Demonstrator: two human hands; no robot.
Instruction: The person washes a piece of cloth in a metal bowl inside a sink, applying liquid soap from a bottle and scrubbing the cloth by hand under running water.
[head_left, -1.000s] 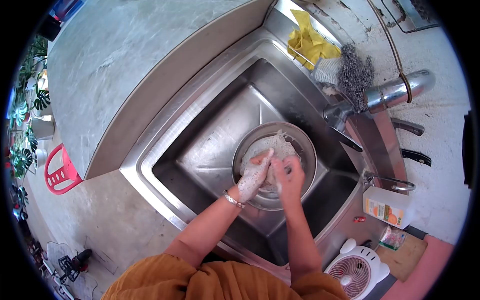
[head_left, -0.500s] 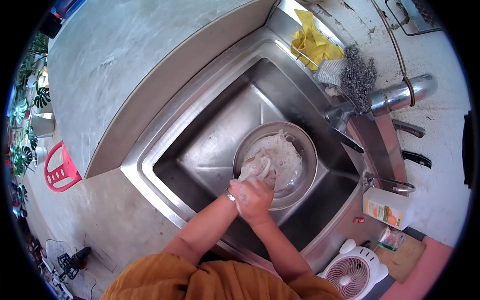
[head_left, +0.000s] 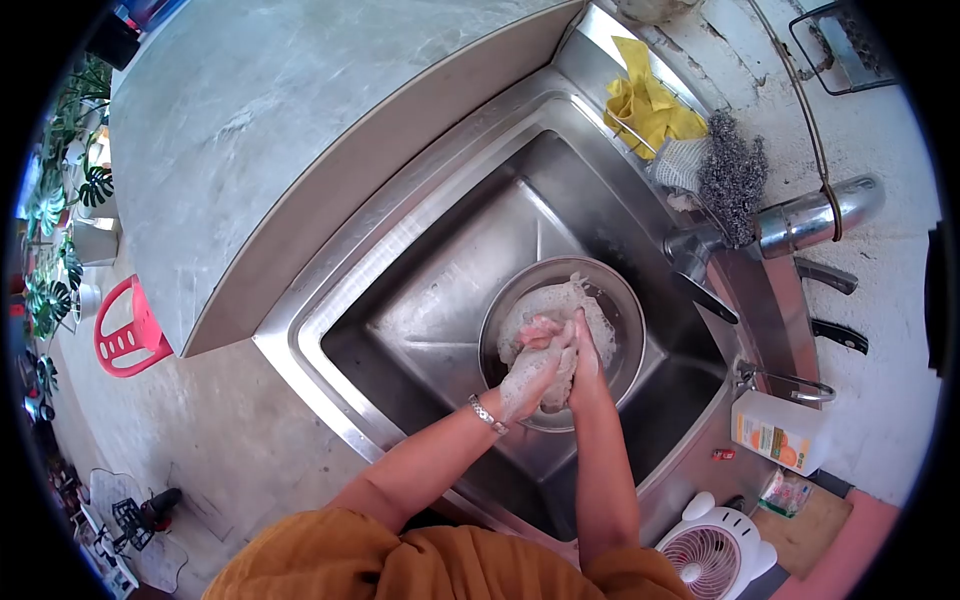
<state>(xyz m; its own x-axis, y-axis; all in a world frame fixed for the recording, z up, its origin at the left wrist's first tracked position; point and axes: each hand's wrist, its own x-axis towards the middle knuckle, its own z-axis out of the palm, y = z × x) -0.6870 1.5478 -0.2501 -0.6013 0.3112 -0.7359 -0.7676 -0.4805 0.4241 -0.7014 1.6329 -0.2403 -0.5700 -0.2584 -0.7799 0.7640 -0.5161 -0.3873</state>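
Note:
Inside the steel sink (head_left: 440, 310), a round metal bowl (head_left: 637, 345) contains white suds (head_left: 553, 302). My left hand (head_left: 532, 372), foam-covered and wearing a metal band at the wrist, is closed on a wet whitish cloth (head_left: 560, 388) over the bowl. Against the cloth's other side, my right hand (head_left: 586, 350) presses with its fingers near those of the left. Foam and the hands hide part of the cloth.
A chrome faucet (head_left: 700, 255) reaches over the sink's right side. Behind it are a yellow cloth (head_left: 650, 105) and a grey scourer (head_left: 732, 180). Two knives (head_left: 838, 336), an orange-labelled jug (head_left: 775, 430) and a small fan (head_left: 710, 550) are at the right.
My hands have shifted from overlapping at the bowl's near edge to side by side over its middle. The cloth is now bunched between them. The whole view has shifted slightly.

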